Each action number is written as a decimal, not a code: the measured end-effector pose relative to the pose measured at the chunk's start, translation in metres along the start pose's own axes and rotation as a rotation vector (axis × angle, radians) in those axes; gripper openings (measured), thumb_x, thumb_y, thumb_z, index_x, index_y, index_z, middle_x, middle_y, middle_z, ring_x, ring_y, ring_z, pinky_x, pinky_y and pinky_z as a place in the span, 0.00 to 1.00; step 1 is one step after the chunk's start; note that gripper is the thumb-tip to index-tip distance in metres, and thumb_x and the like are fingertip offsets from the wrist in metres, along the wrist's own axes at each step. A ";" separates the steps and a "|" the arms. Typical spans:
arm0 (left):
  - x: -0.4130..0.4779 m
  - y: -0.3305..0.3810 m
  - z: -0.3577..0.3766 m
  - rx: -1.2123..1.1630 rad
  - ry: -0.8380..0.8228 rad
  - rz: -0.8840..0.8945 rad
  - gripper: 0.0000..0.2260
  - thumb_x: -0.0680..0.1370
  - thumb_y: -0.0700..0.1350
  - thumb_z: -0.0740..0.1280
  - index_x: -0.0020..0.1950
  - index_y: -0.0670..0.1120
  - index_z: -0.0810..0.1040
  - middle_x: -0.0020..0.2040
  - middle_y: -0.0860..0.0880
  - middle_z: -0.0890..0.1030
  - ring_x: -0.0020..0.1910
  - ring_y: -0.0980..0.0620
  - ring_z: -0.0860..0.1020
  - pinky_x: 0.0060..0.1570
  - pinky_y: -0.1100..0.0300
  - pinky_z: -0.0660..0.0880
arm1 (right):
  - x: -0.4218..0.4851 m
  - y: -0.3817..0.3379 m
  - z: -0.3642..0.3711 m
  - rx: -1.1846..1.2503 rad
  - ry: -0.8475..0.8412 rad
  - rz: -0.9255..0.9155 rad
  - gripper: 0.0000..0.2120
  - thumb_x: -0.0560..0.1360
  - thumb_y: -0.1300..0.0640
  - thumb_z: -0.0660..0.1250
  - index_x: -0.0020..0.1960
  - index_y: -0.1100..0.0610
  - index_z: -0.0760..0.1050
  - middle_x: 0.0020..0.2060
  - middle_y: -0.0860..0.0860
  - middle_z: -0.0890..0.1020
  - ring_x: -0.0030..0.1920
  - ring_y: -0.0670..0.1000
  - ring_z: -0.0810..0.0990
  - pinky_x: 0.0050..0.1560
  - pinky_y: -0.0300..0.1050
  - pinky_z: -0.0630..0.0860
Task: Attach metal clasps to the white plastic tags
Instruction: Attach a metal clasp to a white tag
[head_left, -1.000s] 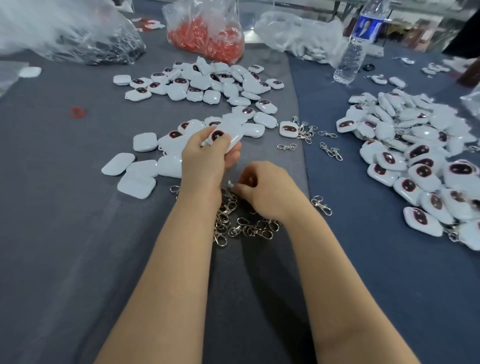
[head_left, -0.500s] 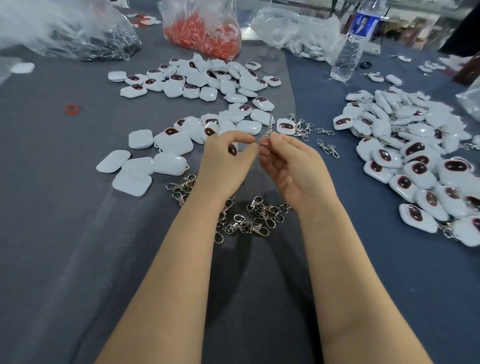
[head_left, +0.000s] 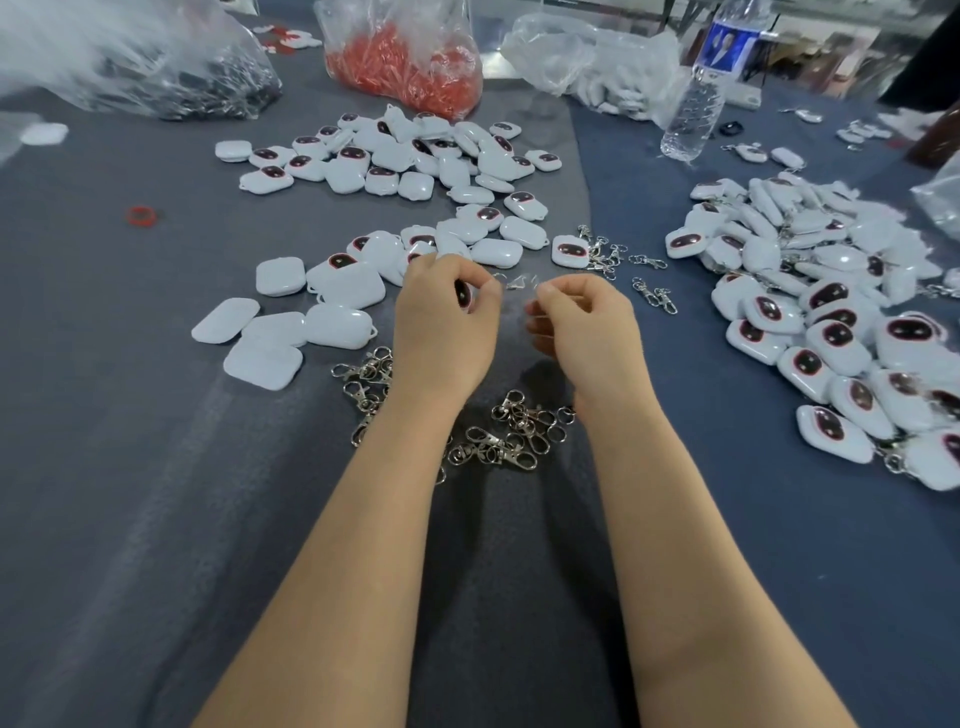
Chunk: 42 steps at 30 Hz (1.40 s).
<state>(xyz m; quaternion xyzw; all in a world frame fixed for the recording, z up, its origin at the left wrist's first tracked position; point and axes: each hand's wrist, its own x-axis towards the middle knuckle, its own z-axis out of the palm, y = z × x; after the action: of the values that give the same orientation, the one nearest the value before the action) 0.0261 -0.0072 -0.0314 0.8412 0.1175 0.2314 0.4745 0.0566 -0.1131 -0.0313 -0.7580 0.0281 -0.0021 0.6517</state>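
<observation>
Plain white plastic tags (head_left: 280, 332) lie loose toward the left edge of the grey cloth surface (head_left: 130, 467), likely stock waiting its turn. The left hand (head_left: 441, 322) curls round one white plastic tag with a dark red oval (head_left: 462, 294), held up, probably to meet the small silver metal clasp (head_left: 514, 282) that the right hand (head_left: 582, 322) appears to pinch. Half a second ago the fingertips met; now the hands sit slightly apart, right knuckles up. Clasped tags (head_left: 831, 322) heap by the right edge.
</observation>
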 end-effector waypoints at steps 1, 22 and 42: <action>0.000 -0.001 0.000 0.018 0.019 0.004 0.02 0.78 0.42 0.65 0.46 0.45 0.76 0.52 0.47 0.73 0.39 0.59 0.69 0.41 0.71 0.61 | 0.000 0.001 0.000 -0.106 0.074 -0.059 0.03 0.78 0.59 0.63 0.50 0.54 0.74 0.43 0.48 0.80 0.44 0.45 0.79 0.48 0.41 0.75; 0.000 -0.002 0.005 -0.005 -0.039 0.064 0.03 0.76 0.43 0.68 0.44 0.49 0.76 0.58 0.48 0.68 0.37 0.66 0.72 0.39 0.80 0.66 | -0.002 0.000 0.004 -0.269 -0.046 -0.278 0.09 0.78 0.58 0.63 0.48 0.56 0.82 0.40 0.46 0.83 0.45 0.45 0.79 0.48 0.38 0.74; -0.002 -0.005 0.007 0.072 0.000 0.108 0.03 0.76 0.41 0.67 0.44 0.49 0.76 0.65 0.42 0.70 0.39 0.76 0.70 0.38 0.80 0.63 | -0.005 -0.002 0.002 -0.412 0.010 -0.353 0.06 0.76 0.58 0.66 0.46 0.55 0.82 0.35 0.42 0.79 0.35 0.36 0.74 0.38 0.22 0.67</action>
<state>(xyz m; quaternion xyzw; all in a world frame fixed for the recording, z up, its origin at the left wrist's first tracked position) 0.0281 -0.0104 -0.0397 0.8627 0.0803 0.2524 0.4308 0.0520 -0.1103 -0.0300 -0.8677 -0.1014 -0.1135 0.4732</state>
